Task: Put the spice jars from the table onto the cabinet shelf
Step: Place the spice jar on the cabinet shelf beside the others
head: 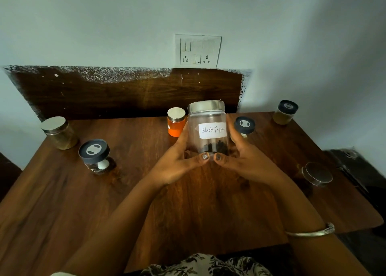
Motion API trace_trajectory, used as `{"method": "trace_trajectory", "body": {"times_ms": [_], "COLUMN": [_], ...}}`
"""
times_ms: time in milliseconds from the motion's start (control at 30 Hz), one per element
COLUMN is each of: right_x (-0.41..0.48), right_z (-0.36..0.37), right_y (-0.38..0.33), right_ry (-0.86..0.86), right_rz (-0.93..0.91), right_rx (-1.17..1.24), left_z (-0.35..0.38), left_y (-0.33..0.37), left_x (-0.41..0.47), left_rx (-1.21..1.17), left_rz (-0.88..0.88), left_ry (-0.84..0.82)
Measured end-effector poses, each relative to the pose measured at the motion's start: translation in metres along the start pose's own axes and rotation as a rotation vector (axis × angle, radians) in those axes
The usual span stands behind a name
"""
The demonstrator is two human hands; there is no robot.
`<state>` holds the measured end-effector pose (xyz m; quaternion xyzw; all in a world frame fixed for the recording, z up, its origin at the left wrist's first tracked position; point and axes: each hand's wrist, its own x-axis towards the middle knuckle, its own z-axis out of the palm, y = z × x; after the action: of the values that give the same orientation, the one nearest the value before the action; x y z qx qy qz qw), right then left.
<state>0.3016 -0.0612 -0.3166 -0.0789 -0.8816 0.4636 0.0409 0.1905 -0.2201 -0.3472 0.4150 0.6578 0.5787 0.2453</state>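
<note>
A clear jar with a silver lid and a handwritten "Black Pepper" label [206, 127] is held upright above the middle of the wooden table [62, 202]. My left hand [177, 161] grips its left side and my right hand [248, 158] its right side, thumbs meeting at the base. Dark peppercorns lie at the bottom. Behind it stand an orange-filled jar [176, 124] and a black-lidded jar [244, 126]. No cabinet shelf is in view.
More jars stand around the table: a silver-lidded one [59, 133] and a black-lidded one [95, 155] at left, a black-lidded one [286, 112] far right, a dark-lidded one [316, 174] near the right edge. A switch panel [198, 51] is on the wall.
</note>
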Motion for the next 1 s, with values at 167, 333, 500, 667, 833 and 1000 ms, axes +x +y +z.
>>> {"method": "trace_trajectory", "body": {"times_ms": [167, 333, 500, 667, 833, 1000], "right_x": [0.007, 0.027, 0.061, 0.110, 0.158, 0.211], "right_z": [0.007, 0.021, 0.027, 0.010, -0.036, -0.098], "right_y": [-0.015, -0.042, -0.088, -0.138, -0.201, -0.242], "right_ry": [0.026, 0.045, 0.162, 0.340, 0.565, 0.699], "right_rz": [0.005, -0.053, -0.125, -0.245, -0.382, -0.559], "right_rx": [-0.045, -0.068, -0.157, -0.140, -0.163, -0.156], "left_z": [-0.019, -0.053, -0.102, -0.160, -0.190, -0.213], "left_y": [-0.003, 0.006, 0.038, 0.099, 0.177, 0.235], "left_x": [-0.005, -0.006, 0.004, 0.039, 0.091, 0.151], "left_rx": [0.171, 0.301, 0.365, 0.481, 0.700, 0.741], "left_rz": [0.039, 0.056, 0.157, 0.250, 0.332, 0.429], "left_ry": [0.013, 0.057, 0.097, 0.138, 0.328, 0.505]}}
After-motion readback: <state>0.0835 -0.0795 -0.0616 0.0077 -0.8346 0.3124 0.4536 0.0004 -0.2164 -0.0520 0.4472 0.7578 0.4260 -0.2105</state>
